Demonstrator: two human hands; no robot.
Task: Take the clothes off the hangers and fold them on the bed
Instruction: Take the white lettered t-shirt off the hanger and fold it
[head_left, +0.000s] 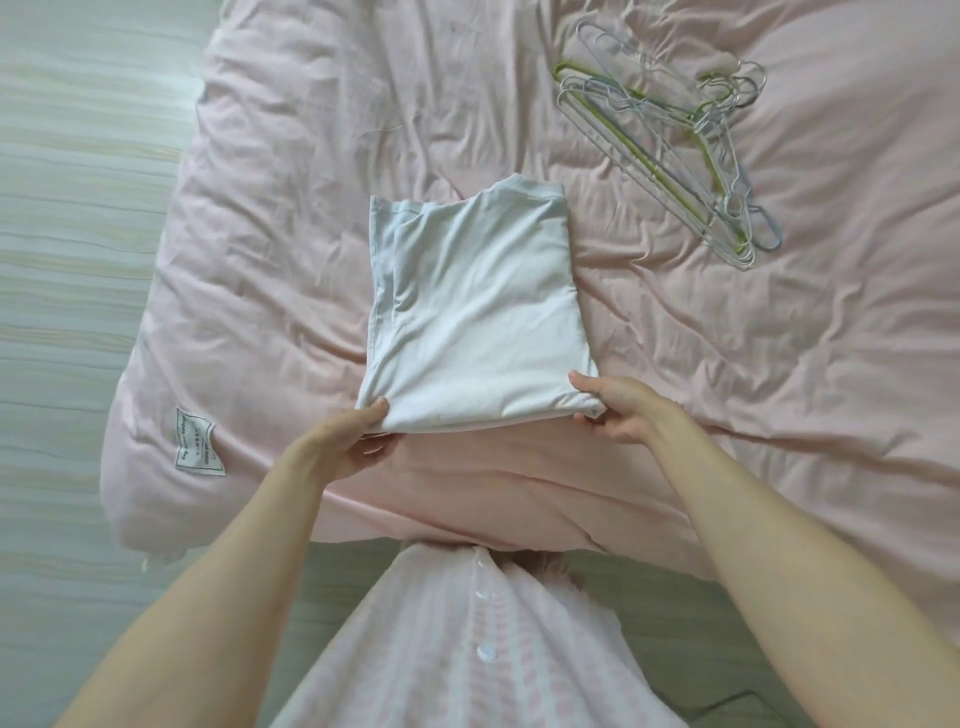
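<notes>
A folded white cotton shirt is lying on the rumpled pink quilted bed. The left hand and right hand are each pinching a near corner. Being light, soft and floppy, it is probably best supported from underneath at both corners.

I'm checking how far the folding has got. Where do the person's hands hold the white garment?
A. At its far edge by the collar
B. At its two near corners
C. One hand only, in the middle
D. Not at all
B: the left hand and right hand each pinch a near corner of the folded white garment lying on the pink duvet.
</notes>
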